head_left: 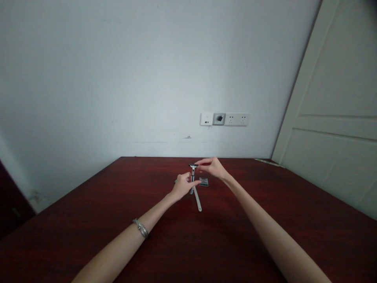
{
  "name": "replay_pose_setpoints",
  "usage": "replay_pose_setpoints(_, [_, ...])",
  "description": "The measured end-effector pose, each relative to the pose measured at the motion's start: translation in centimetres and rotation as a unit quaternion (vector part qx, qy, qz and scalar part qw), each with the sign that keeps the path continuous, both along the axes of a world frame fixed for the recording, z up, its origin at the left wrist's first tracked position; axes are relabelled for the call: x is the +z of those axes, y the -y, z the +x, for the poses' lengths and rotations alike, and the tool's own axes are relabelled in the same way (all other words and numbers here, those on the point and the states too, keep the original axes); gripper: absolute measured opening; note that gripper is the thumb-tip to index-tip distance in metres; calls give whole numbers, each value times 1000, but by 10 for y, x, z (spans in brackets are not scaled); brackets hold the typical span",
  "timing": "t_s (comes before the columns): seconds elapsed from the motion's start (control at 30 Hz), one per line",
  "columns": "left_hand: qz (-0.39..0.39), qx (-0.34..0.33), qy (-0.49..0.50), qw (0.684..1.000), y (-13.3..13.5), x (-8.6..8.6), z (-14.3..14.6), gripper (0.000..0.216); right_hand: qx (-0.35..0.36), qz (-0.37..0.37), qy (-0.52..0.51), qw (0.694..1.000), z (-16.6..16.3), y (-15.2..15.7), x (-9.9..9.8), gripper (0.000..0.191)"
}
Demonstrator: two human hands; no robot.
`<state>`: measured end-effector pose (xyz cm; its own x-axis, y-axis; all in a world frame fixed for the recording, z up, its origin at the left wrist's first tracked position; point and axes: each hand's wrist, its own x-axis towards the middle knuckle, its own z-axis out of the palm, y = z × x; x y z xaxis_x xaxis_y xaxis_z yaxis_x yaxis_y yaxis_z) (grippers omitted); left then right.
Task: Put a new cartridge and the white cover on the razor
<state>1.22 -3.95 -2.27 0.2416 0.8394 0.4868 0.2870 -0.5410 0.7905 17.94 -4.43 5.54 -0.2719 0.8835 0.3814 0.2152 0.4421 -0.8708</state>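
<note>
Dark red tabletop point(118, 196), faintly grained, reaching back to a pale wall point(147, 78). On that wall, right of centre, side by side in one row: a white plate point(206, 119), a grey-framed socket point(218, 119) with a dark middle, a white double socket point(236, 119). Lower down, a dark scuff point(187, 137). To the right, a white panelled door point(338, 137); near its foot, a thin pale strip point(269, 162). At lower left, a dark panel point(13, 204), perhaps furniture.

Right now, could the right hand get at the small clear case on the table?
Probably yes: the small clear case lies near the right hand, and nothing seems to block the way between them, though that hand is busy at the razor's head.
</note>
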Motion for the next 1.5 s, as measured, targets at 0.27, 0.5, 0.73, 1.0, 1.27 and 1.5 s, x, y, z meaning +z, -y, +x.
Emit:
replay_pose_setpoints(0.27, [-14, 10, 8, 1000, 2, -3, 3, 36, -5, 9, 11, 1000, 1, 2, 0, 26])
replay_pose_setpoints(0.5, [-9, 19, 6, 1000, 2, 0, 3, 35, 17, 7, 0, 1000, -1, 0, -1, 28])
replay_pose_setpoints(0.73, [-16, -19, 15, 1000, -1, 7, -2, 35, 57, -33, -51, 996, 5, -6, -1, 51])
replay_pose_setpoints(1.0, [-28, -38, 73, 996, -15, 29, -8, 40, -39, -55, 15, 998, 10, -10, -1, 32])
replay_pose_setpoints(1.27, [-128, -82, 116, 982, -31, 38, -13, 49, -3, 43, 233, 972, -18, 1, -11, 48])
replay_pose_setpoints(1.5, [-161, -74, 106, 979, -29, 32, -12, 51, -22, 107, 300, 948, -39, 14, -19, 30])
